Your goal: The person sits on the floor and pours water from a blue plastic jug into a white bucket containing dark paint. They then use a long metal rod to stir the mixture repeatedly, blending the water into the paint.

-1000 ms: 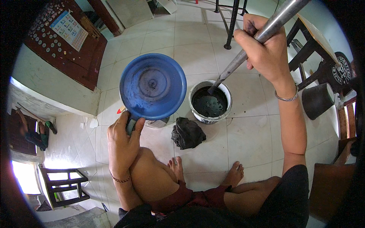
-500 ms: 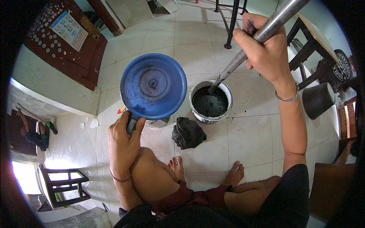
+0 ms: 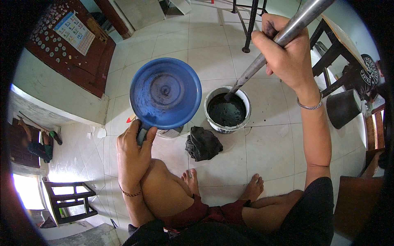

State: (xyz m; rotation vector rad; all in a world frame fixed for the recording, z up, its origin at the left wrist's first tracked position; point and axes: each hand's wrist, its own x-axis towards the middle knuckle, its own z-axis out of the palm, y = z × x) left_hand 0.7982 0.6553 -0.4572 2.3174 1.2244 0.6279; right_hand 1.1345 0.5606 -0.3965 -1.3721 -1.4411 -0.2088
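Observation:
My left hand is closed around the handle of a blue plastic dipper, which has dark smears over its round face. My right hand, raised on the far right, grips a metal pipe that slants down to the left. The pipe's lower end dips into black liquid in a white bucket on the floor. Just left of the bucket lies a crumpled dark cloth. Partly hidden under the dipper stands a light-coloured container.
My bare feet rest on the pale tiled floor, near the cloth. A dark bucket stands at right by a black-framed table. Black metal legs rise at the back. On the far left are a black stool and another person.

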